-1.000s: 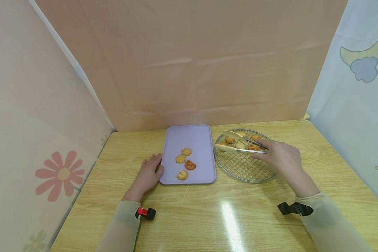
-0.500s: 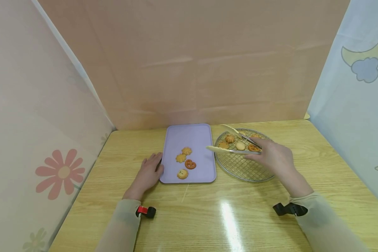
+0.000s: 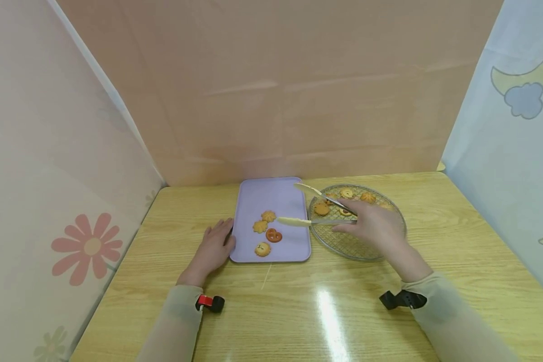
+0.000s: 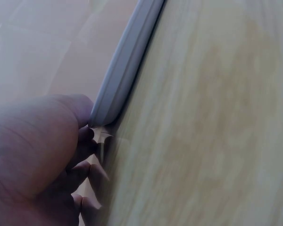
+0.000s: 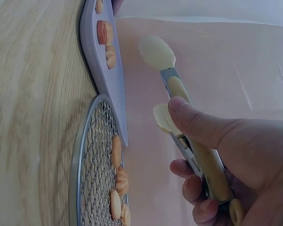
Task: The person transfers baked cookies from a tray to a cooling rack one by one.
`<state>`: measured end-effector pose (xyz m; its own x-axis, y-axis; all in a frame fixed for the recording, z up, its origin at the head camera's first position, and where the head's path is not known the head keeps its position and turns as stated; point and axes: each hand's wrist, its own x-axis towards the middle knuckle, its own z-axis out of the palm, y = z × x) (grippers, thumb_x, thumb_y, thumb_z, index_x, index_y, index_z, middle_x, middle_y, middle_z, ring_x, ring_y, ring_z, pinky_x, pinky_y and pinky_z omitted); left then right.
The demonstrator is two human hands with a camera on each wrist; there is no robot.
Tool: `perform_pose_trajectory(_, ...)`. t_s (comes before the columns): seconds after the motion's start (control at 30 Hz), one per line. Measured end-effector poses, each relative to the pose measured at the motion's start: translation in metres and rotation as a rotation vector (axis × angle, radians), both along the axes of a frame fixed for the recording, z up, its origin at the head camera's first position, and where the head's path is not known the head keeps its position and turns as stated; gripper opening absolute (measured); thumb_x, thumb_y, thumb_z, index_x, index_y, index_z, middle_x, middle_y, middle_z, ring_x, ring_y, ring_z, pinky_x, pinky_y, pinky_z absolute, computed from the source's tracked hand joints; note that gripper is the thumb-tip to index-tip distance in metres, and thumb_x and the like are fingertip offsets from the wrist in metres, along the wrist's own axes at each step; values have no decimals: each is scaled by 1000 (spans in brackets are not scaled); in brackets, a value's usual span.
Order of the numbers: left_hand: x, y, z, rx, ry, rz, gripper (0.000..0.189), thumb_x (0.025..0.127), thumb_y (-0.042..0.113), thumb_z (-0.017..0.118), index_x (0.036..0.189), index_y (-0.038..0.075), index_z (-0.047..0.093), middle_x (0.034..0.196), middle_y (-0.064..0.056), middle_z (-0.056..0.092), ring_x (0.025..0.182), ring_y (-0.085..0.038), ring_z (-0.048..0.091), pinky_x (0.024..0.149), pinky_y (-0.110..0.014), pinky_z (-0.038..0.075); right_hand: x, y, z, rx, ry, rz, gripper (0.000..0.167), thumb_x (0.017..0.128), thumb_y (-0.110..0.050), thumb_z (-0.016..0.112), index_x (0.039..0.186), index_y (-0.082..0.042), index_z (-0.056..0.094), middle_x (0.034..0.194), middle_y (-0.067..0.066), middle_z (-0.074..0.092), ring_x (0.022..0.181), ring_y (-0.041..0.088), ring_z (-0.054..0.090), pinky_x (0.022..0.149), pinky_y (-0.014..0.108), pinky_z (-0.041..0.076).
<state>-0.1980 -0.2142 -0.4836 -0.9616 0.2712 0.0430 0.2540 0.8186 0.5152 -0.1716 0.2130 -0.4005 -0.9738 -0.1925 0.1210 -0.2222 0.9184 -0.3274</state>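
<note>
My right hand (image 3: 374, 225) grips metal tongs (image 5: 186, 122) with cream tips, thumb on one arm and fingers round the other. The tongs' arms are spread with nothing between them, and their tips overlap the right part of the lilac tray (image 3: 271, 193) in the head view. On that tray lie a pretzel-shaped cookie (image 3: 273, 235), a round cookie (image 3: 262, 249) and two flower-shaped cookies (image 3: 260, 226). My left hand (image 3: 211, 249) rests at the tray's left edge, thumb touching the rim (image 4: 108, 89). Right of the tray stands a round wire rack (image 3: 344, 246), partly hidden by my right hand.
Several cookies sit on the rack's far half, among them a brown round cookie (image 3: 322, 208) and a ring-shaped cookie (image 3: 346, 192). An upright tan backdrop (image 3: 276, 100) closes off the far edge of the wooden table (image 3: 289, 311), with pale patterned panels at both sides.
My right hand has moved left with the tongs, from over the rack toward the tray. The tongs' tips have spread apart. My left hand and the tray's cookies stay put.
</note>
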Motion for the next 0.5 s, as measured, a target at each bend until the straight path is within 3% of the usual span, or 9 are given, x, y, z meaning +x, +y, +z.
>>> perform_pose_trajectory(0.2, 0, 1, 0, -2, -7, 8, 58, 114, 16, 54, 166, -6, 41, 171, -24, 42, 164, -44, 27, 134, -65, 10, -2, -7, -9, -8, 45, 57, 82, 86, -50, 93, 156, -16, 66, 132, 17, 78, 57, 14, 52, 45, 33, 38)
perform_pose_trajectory(0.5, 0, 0, -1, -8, 7, 3, 58, 114, 15, 55, 166, -7, 42, 171, -25, 43, 164, -45, 28, 133, -67, 12, -2, -13, -15, 2, 89, 107, 79, 84, -48, 95, 152, -19, 69, 128, 13, 80, 61, 14, 58, 46, 33, 42)
